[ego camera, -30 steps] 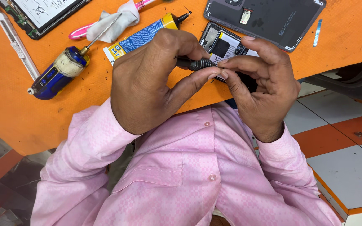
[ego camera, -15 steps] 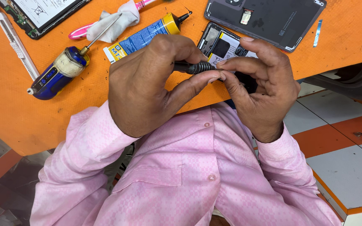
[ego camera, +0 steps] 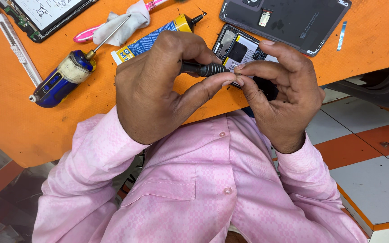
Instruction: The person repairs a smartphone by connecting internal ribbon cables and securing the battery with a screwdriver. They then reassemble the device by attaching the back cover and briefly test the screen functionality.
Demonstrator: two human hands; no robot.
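My left hand (ego camera: 151,92) is closed around a small black screwdriver (ego camera: 203,69) with a knurled grip, held level and pointing right. My right hand (ego camera: 282,96) meets it at the tip. Its forefinger lies over an opened phone (ego camera: 237,47) and its other fingers curl around the phone's near end at the edge of the orange table (ego camera: 23,121). The phone's insides and battery show between my two hands; its lower part is hidden under my right hand. Both pink sleeves come up from the bottom of the view.
On the table lie a blue-handled screwdriver (ego camera: 61,77), a yellow and blue glue tube (ego camera: 158,38), a white cloth (ego camera: 122,20) on a pink toothbrush (ego camera: 86,35), a dark phone back cover (ego camera: 289,18), another opened device (ego camera: 46,13) and a white strip (ego camera: 16,45).
My hands have barely shifted. The black screwdriver has turned slightly between my left fingers; the phone stays where it was.
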